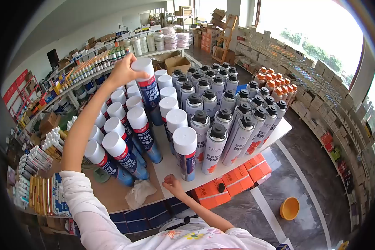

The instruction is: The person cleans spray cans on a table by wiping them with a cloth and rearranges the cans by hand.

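My left hand is closed around the white cap of a blue and red spray can, whose cap rises above the cans around it. Several similar white-capped cans stand in rows to both sides of it. At the table's front edge, my right hand has its fingers curled in, and nothing shows in them. Just above it is the nearest white-capped can. A crumpled white cloth lies to the left of that hand.
Silver cans with black tops fill the right part of the white table, with orange-topped cans behind. Orange boxes sit below the edge. On the floor is a yellow bucket. Stocked shelves line the window side.
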The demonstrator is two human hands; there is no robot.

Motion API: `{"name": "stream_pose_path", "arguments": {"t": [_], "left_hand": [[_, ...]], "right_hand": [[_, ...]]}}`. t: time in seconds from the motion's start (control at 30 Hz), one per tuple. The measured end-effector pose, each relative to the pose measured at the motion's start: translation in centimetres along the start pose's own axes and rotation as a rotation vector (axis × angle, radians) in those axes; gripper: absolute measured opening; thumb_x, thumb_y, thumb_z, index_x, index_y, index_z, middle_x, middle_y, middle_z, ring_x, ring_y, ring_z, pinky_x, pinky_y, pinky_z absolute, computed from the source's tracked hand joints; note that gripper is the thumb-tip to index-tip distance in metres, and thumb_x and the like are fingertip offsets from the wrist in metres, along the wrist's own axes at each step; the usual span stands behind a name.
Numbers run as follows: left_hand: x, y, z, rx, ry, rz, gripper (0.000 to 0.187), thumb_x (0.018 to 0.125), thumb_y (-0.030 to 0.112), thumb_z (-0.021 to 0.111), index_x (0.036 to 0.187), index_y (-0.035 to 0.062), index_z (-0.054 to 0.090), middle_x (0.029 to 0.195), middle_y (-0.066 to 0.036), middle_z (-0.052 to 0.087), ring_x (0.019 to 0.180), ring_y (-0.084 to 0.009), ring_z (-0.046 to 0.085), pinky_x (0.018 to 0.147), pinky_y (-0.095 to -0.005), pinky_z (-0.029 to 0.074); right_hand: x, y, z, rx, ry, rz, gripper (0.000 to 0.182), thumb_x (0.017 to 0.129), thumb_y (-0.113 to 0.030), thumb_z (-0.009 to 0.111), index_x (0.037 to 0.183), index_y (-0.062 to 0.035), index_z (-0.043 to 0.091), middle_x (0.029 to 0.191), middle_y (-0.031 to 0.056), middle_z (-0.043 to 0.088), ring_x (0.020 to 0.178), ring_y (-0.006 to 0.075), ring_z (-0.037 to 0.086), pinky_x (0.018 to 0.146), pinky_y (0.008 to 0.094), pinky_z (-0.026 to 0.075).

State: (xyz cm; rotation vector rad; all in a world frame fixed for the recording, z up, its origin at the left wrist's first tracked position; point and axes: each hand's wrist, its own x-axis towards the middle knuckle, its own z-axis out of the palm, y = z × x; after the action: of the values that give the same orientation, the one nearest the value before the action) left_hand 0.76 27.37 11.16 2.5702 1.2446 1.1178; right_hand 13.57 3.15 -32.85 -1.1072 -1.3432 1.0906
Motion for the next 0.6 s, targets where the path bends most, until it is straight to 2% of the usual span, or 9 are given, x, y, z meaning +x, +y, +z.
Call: {"name": "stream_pose_path", "arguments": {"t": [0.03, 0.1, 0.17, 0.23, 0.3, 0.37, 0.4, 0.57, 0.6], "left_hand": [[-0.2, 1.8, -1.7, 0.025, 0.023, -0.002, 0.059, 0.063, 0.045, 0.086, 0.09, 0.0046, 0.053, 0.085, -0.009, 0.065, 0.078, -0.0189, 0.063, 0.071, -0.0319, 0.051], [0.5, 2.9, -4.9, 0.049, 0.102, 0.1, 0.054, 0.067, 0.041, 0.086, 0.092, 0.0064, 0.053, 0.085, -0.003, 0.06, 0.077, -0.012, 0.058, 0.067, -0.0274, 0.047], [0.8, 5.2, -8.2, 0.005, 0.179, 0.136, 0.054, 0.069, 0.044, 0.084, 0.096, 0.0065, 0.056, 0.086, -0.002, 0.06, 0.078, -0.0116, 0.057, 0.067, -0.0267, 0.047], [0.2, 8.9, -11.2, -0.093, 0.304, 0.296, 0.055, 0.071, 0.042, 0.082, 0.103, 0.0046, 0.057, 0.09, -0.003, 0.061, 0.083, -0.0125, 0.058, 0.072, -0.0264, 0.047], [-0.5, 11.2, -14.9, -0.165, 0.305, 0.28, 0.053, 0.076, 0.039, 0.076, 0.108, 0.0005, 0.06, 0.093, -0.007, 0.066, 0.09, -0.0153, 0.061, 0.089, -0.0315, 0.045], [-1.6, 14.7, -16.8, -0.097, 0.357, 0.147, 0.043, 0.078, 0.037, 0.071, 0.103, 0.0036, 0.063, 0.094, -0.006, 0.066, 0.091, -0.0135, 0.061, 0.086, -0.0296, 0.044], [-4.3, 17.9, -15.7, -0.145, 0.416, 0.254, 0.041, 0.077, 0.036, 0.07, 0.101, 0.0033, 0.065, 0.094, -0.006, 0.066, 0.092, -0.0131, 0.061, 0.085, -0.0283, 0.044], [-9.3, 18.9, -15.9, -0.225, 0.288, 0.206, 0.047, 0.077, 0.038, 0.068, 0.105, 0.0004, 0.064, 0.096, -0.007, 0.066, 0.095, -0.0146, 0.061, 0.089, -0.0287, 0.043], [-10.9, 18.9, -15.4, -0.29, 0.206, 0.183, 0.046, 0.079, 0.036, 0.067, 0.106, -0.0005, 0.063, 0.098, -0.007, 0.066, 0.096, -0.0151, 0.061, 0.091, -0.0281, 0.042]], "right_hand": [[0.3, 0.3, 0.4, 0.081, -0.008, -0.001, 0.03, 0.084, -0.014, 0.071, 0.105, -0.0008, 0.054, 0.085, 0.0113, 0.066, 0.079, 0.0206, 0.067, 0.07, 0.033, 0.053], [0.7, -1.3, 0.7, 0.039, 0.012, -0.036, 0.029, 0.084, -0.013, 0.07, 0.105, -0.0008, 0.054, 0.085, 0.0112, 0.066, 0.08, 0.0204, 0.068, 0.071, 0.0325, 0.054], [1.9, -1.4, 0.7, 0.067, -0.018, -0.028, 0.028, 0.086, -0.013, 0.069, 0.106, -0.0005, 0.053, 0.088, 0.0098, 0.065, 0.083, 0.0186, 0.067, 0.072, 0.0312, 0.054], [2.7, -2.2, 0.5, 0.091, -0.062, -0.018, 0.027, 0.088, -0.013, 0.068, 0.107, -0.0002, 0.053, 0.092, 0.0083, 0.064, 0.086, 0.0167, 0.066, 0.073, 0.03, 0.055], [3.2, -3.9, 0.1, 0.248, -0.013, 0.051, 0.024, 0.09, -0.012, 0.065, 0.107, -0.0003, 0.052, 0.096, 0.0085, 0.063, 0.091, 0.0166, 0.065, 0.076, 0.0309, 0.057], [3.4, -5.5, -0.2, 0.33, -0.001, 0.049, 0.025, 0.089, -0.013, 0.066, 0.106, 0.0009, 0.053, 0.098, 0.01, 0.063, 0.089, 0.0178, 0.066, 0.073, 0.0307, 0.057], [3.3, -5.9, -0.4, 0.412, 0.03, 0.038, 0.027, 0.089, -0.013, 0.066, 0.106, 0.0021, 0.053, 0.099, 0.0115, 0.063, 0.087, 0.0189, 0.066, 0.071, 0.0304, 0.056], [1.6, -6.3, -1.8, 0.304, 0.089, 0.003, 0.026, 0.088, -0.008, 0.066, 0.107, 0.0017, 0.052, 0.102, 0.0117, 0.061, 0.095, 0.0198, 0.065, 0.075, 0.0312, 0.055], [0.9, -6.6, -1.9, 0.233, 0.115, -0.012, 0.027, 0.088, -0.008, 0.066, 0.108, 0.0017, 0.051, 0.103, 0.0118, 0.06, 0.095, 0.0202, 0.064, 0.076, 0.0314, 0.055]]}}
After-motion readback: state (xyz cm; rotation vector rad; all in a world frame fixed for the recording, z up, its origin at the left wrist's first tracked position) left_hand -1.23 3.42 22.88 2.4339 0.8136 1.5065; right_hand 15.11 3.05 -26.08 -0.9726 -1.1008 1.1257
